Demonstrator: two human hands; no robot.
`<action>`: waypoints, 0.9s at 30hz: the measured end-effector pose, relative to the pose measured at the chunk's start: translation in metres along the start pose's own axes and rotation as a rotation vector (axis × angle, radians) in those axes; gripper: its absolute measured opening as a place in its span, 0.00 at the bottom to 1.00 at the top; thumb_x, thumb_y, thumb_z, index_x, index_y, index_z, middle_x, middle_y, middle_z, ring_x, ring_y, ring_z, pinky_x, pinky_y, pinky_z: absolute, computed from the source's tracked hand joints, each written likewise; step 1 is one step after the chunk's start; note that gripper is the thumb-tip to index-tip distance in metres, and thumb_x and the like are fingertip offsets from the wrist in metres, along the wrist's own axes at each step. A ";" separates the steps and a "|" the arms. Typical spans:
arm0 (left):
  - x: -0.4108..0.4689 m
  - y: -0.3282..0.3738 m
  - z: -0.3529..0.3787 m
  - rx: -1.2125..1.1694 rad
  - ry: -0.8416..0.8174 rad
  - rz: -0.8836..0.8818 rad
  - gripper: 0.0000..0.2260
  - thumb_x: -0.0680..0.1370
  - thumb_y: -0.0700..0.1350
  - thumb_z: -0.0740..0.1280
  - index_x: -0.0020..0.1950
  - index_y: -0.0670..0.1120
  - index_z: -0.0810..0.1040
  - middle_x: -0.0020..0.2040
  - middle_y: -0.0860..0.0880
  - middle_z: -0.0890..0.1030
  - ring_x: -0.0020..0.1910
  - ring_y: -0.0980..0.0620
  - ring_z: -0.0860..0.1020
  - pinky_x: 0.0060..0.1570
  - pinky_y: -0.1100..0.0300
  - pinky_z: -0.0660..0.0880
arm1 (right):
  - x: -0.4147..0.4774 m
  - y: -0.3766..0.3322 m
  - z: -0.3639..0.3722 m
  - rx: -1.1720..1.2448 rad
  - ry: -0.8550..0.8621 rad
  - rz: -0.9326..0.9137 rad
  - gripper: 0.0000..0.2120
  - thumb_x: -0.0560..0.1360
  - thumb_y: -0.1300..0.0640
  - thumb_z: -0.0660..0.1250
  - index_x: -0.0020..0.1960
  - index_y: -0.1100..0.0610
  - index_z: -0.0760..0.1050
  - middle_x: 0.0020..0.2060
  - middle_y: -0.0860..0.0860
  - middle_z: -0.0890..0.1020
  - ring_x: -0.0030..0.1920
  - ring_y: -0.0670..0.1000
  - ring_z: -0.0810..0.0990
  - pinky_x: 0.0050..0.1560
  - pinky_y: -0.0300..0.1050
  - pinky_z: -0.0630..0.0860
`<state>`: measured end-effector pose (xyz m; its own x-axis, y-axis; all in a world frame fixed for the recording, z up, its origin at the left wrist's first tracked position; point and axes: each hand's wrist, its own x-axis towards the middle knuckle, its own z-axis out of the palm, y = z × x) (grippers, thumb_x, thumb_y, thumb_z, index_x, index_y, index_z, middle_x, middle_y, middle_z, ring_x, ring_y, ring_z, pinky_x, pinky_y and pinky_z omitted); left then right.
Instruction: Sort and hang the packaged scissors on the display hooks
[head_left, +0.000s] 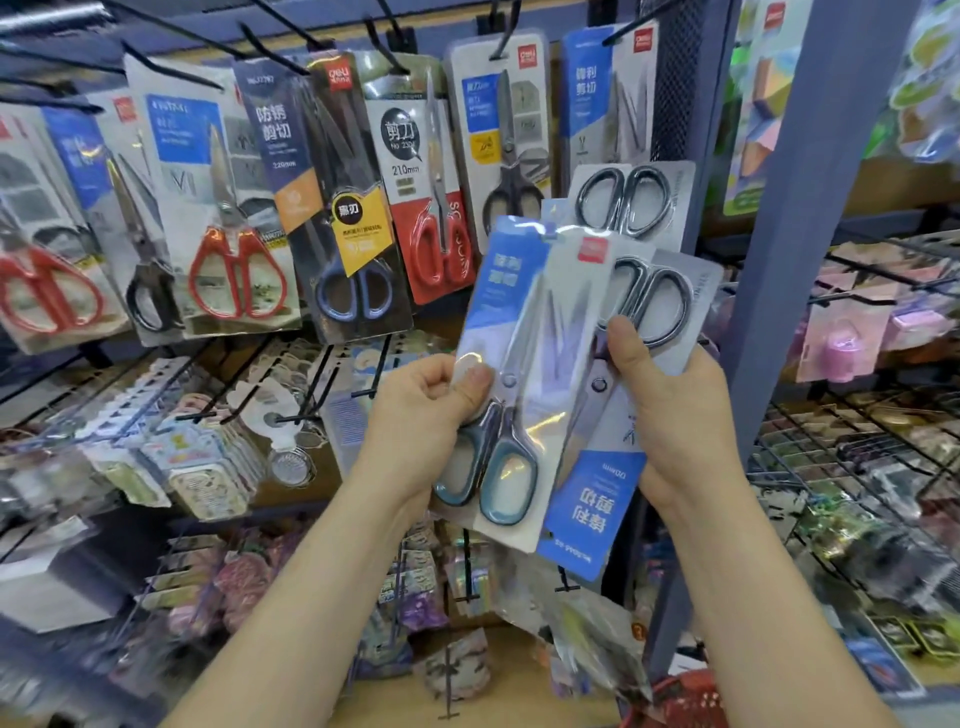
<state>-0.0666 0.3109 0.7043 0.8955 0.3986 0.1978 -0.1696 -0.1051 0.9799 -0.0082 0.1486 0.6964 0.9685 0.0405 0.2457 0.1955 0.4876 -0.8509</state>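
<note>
My left hand (426, 410) grips a blue-and-white pack of scissors (524, 374) with teal handles at the bottom, held upright. My right hand (670, 400) grips a second pack (623, 467), turned upside down with its grey handles at the top and blue label at the bottom, tucked partly behind the first. Both packs are held in front of the display hooks (498, 36), where packaged scissors hang in a row; the rightmost hanging pack (613, 93) has the same blue-and-white card.
Packs with red, black and blue handles (353, 192) fill the hooks to the left. A blue upright post (779, 208) stands right of the scissors. Lower hooks hold small trinkets (218, 447); wire racks of goods (857, 467) are at the right. A red basket (680, 701) sits below.
</note>
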 end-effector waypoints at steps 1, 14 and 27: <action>0.002 0.000 -0.001 -0.016 0.034 0.016 0.09 0.79 0.40 0.67 0.39 0.45 0.78 0.32 0.50 0.82 0.30 0.56 0.76 0.33 0.62 0.73 | 0.000 -0.001 -0.002 -0.032 -0.001 -0.035 0.12 0.71 0.53 0.72 0.53 0.54 0.81 0.46 0.48 0.87 0.51 0.51 0.85 0.57 0.58 0.81; 0.074 0.060 0.065 0.116 0.048 0.399 0.14 0.78 0.34 0.66 0.52 0.54 0.76 0.44 0.56 0.84 0.41 0.61 0.82 0.45 0.65 0.77 | 0.010 -0.034 -0.048 -0.401 0.235 -0.523 0.05 0.72 0.53 0.72 0.46 0.51 0.80 0.36 0.29 0.82 0.41 0.31 0.80 0.42 0.25 0.72; 0.110 0.089 0.127 0.102 -0.084 0.493 0.24 0.81 0.36 0.63 0.74 0.55 0.65 0.61 0.38 0.80 0.51 0.55 0.82 0.55 0.57 0.79 | 0.012 -0.045 -0.063 -0.317 0.248 -0.513 0.06 0.69 0.53 0.72 0.46 0.48 0.79 0.38 0.32 0.84 0.44 0.33 0.82 0.44 0.27 0.75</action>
<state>0.0690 0.2293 0.8101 0.7501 0.2049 0.6288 -0.5430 -0.3520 0.7624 0.0043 0.0717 0.7083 0.7395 -0.3503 0.5749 0.6418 0.1093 -0.7590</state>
